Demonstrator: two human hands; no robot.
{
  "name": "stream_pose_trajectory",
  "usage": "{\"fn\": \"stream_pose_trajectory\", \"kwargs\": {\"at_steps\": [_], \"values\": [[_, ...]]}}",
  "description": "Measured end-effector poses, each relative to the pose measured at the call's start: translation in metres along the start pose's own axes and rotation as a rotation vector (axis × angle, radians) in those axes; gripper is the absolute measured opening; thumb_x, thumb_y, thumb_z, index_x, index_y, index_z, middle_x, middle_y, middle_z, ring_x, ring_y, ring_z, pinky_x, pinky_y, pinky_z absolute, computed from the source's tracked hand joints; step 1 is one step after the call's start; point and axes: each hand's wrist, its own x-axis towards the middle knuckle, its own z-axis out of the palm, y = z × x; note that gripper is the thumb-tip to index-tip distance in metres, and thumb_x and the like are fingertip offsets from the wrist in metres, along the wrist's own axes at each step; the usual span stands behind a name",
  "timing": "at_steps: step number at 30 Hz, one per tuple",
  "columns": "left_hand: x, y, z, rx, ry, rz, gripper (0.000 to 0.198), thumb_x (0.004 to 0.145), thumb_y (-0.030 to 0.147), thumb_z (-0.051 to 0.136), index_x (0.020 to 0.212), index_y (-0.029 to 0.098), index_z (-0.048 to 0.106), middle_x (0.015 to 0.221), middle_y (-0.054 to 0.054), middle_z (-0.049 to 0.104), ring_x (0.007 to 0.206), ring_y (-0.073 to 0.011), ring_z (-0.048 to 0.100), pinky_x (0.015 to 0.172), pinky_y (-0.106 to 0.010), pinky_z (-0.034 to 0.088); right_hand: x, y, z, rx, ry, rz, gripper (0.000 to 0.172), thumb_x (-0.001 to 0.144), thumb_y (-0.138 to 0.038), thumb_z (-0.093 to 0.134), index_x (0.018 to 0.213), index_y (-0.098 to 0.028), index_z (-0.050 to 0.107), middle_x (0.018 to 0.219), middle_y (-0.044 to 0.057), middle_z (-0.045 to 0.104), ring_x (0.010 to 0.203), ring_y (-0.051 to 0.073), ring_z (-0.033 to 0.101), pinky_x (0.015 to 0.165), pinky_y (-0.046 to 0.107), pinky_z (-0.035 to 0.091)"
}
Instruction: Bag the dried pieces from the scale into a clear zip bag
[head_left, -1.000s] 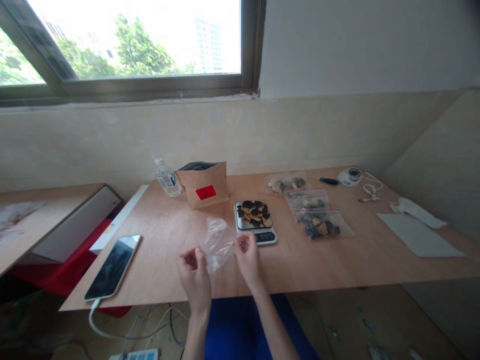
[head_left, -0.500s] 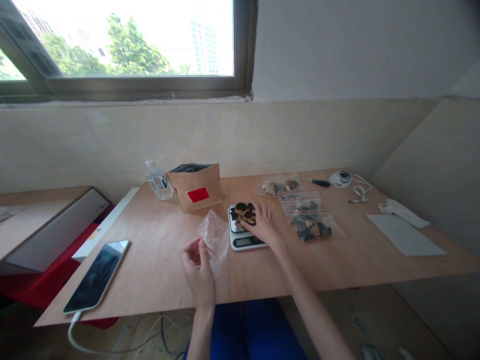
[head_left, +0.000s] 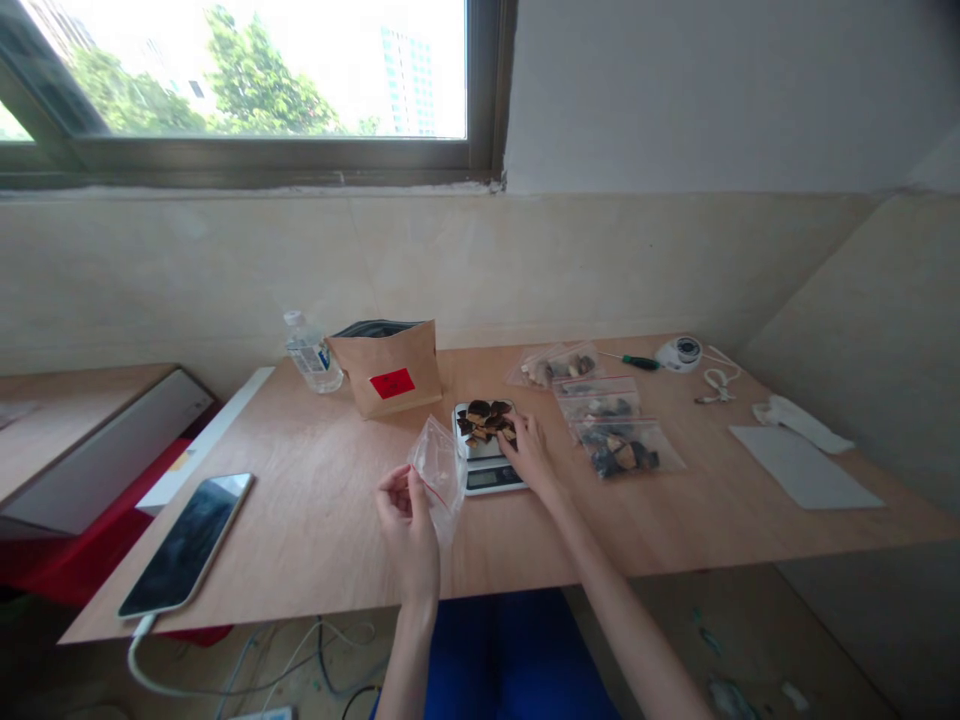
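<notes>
We worked at a light wooden table (head_left: 315,520), its smooth top spread beneath a wide window (head_left: 420,155) with a dull metal frame, trees and a tall building bright outside. The wall (head_left: 562,270) behind was beige and tile-like low down, plain white above. At the far left another table (head_left: 82,400) stood over red cloth (head_left: 75,560); below ours, cables (head_left: 195,690) lay over a dim floor (head_left: 660,640).

Our left hand (head_left: 409,510) pinched a clear plastic bag (head_left: 441,460) by its edge, just left of a white scale (head_left: 491,480). Dried dark slices (head_left: 480,420) were heaped on the scale's plate, and our right hand (head_left: 531,450) had its fingers among them; we could not tell whether they gripped any.

Behind stood an open brown pouch (head_left: 397,370) with a red label, a water bottle (head_left: 315,365) beside it. To the right lay filled zip bags (head_left: 626,455), a screwdriver (head_left: 641,363) and a flat white sheet (head_left: 810,470); near the left edge, a phone (head_left: 187,545) was plugged in.
</notes>
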Motion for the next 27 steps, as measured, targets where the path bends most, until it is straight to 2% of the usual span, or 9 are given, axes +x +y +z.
{"fn": "stream_pose_trajectory", "kwargs": {"at_steps": [8, 13, 17, 20, 23, 27], "values": [[0.001, -0.003, 0.005, -0.003, -0.066, -0.106, 0.049, 0.084, 0.045, 0.049, 0.120, 0.013, 0.050, 0.067, 0.001, 0.054, 0.061, -0.0117, 0.053, 0.063, -0.023, 0.044, 0.007, 0.008, -0.006, 0.057, -0.013, 0.019, 0.019, 0.087, -0.025, 0.040, 0.097, -0.015, 0.053, 0.096, 0.010, 0.047, 0.083, 0.021, 0.055, 0.078, 0.036, 0.046], [0.004, -0.013, 0.007, 0.050, -0.084, -0.149, 0.045, 0.083, 0.046, 0.047, 0.114, 0.014, 0.059, 0.091, -0.007, 0.065, 0.085, -0.0173, 0.060, 0.075, -0.027, 0.047, 0.009, 0.013, -0.006, 0.073, 0.078, 0.059, 0.017, 0.087, -0.022, 0.036, 0.088, -0.018, 0.053, 0.090, 0.010, 0.050, 0.081, 0.022, 0.054, 0.075, 0.037, 0.045], [0.005, -0.016, 0.008, 0.041, -0.112, -0.150, 0.044, 0.084, 0.046, 0.046, 0.107, 0.013, 0.064, 0.084, -0.007, 0.068, 0.082, -0.0190, 0.062, 0.074, -0.029, 0.049, 0.016, 0.008, -0.015, 0.115, 0.110, 0.082, 0.015, 0.086, -0.022, 0.036, 0.086, -0.018, 0.051, 0.088, 0.010, 0.052, 0.083, 0.022, 0.054, 0.075, 0.036, 0.045], [0.003, -0.018, 0.011, 0.037, -0.090, -0.128, 0.043, 0.084, 0.046, 0.046, 0.105, 0.013, 0.065, 0.085, -0.007, 0.069, 0.085, -0.0198, 0.063, 0.075, -0.029, 0.049, 0.022, -0.020, -0.032, 0.230, 0.164, 0.083, 0.013, 0.086, -0.025, 0.039, 0.086, -0.018, 0.050, 0.088, 0.009, 0.054, 0.084, 0.021, 0.054, 0.075, 0.034, 0.046], [-0.002, -0.020, 0.017, 0.021, -0.048, -0.119, 0.043, 0.085, 0.045, 0.045, 0.108, 0.014, 0.064, 0.102, -0.010, 0.068, 0.099, -0.0218, 0.061, 0.082, -0.031, 0.048, 0.024, -0.068, -0.045, 0.378, 0.175, 0.027, 0.015, 0.088, -0.030, 0.040, 0.088, -0.020, 0.052, 0.089, 0.007, 0.055, 0.087, 0.019, 0.055, 0.079, 0.032, 0.045], [-0.009, -0.021, 0.026, -0.005, -0.007, -0.110, 0.044, 0.087, 0.045, 0.042, 0.114, 0.015, 0.060, 0.117, -0.013, 0.062, 0.108, -0.0225, 0.057, 0.089, -0.033, 0.045, 0.019, -0.125, -0.038, 0.496, 0.140, 0.017, 0.013, 0.088, -0.027, 0.040, 0.089, -0.021, 0.051, 0.091, 0.005, 0.055, 0.089, 0.017, 0.054, 0.081, 0.032, 0.045]]}}
